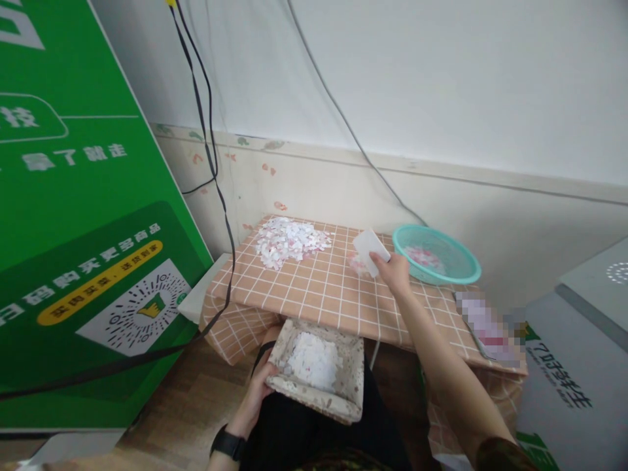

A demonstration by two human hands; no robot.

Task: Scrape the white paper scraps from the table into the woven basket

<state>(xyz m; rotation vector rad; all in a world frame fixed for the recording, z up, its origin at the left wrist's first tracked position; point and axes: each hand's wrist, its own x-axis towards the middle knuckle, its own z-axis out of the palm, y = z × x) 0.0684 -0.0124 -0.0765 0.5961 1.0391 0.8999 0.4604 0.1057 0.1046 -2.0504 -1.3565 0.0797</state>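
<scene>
My left hand (261, 381) grips the left edge of a square speckled tray (353, 373) above my lap. White paper scraps (314, 359) lie heaped inside it. Over the table, my right hand (392, 270) is closed on a flat white card (371, 248), held tilted. Just beside and partly behind the card is a small patch of pinkish paper scraps (357, 263). To its right stands a round turquoise plastic basin (468, 265) with pink and white scraps (424, 257) in it.
A large pile of white and pink paper scraps (289, 241) covers the back left of the checked tablecloth (324, 288). A blurred-out flat item (485, 330) lies at the right edge. A dark cable (228, 229) hangs by the green sign panel (108, 190).
</scene>
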